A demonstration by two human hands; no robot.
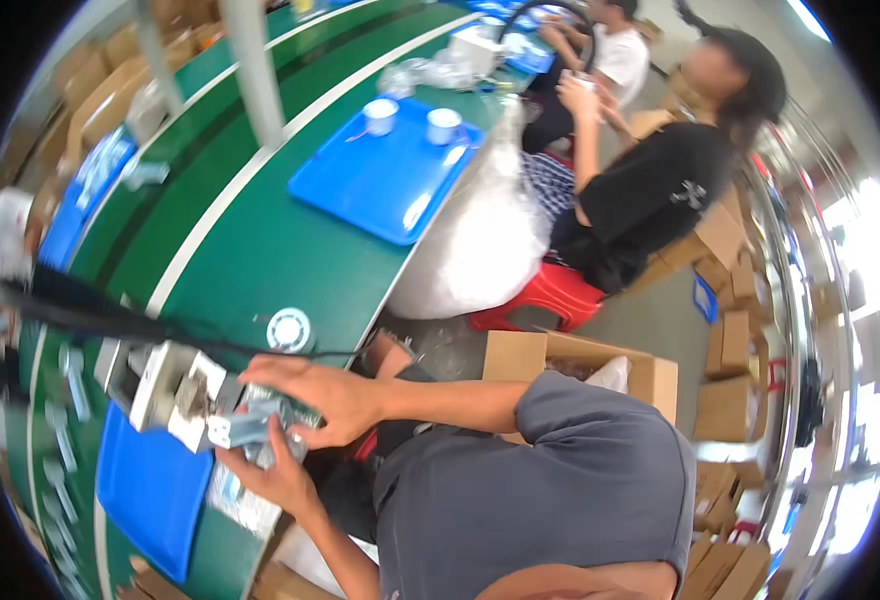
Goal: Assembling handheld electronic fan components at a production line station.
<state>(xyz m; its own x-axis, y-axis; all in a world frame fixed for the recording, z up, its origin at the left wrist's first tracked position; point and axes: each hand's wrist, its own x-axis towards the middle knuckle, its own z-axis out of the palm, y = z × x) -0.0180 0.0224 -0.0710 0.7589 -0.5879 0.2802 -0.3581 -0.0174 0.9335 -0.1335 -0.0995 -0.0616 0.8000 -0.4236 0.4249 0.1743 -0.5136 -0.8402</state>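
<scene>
- The right hand [325, 395] curls over a small grey metal part [250, 428], gripping it at the table [260, 250] edge.
- The left hand [275, 475] grips the same part from below.
- A white fixture [165, 385] stands just beside the part.
- A blue tray [150, 485] lies below the fixture.
- A round white disc [290, 330] lies near the right hand.

A long green bench [260, 250] with white stripes runs from 7 o'clock to 12 o'clock; a blue tray [360, 190] with two white cups [381, 115] lies at 12 o'clock; another blue tray [150, 490] at 8 o'clock; a round white disc [290, 329] near the middle.
</scene>
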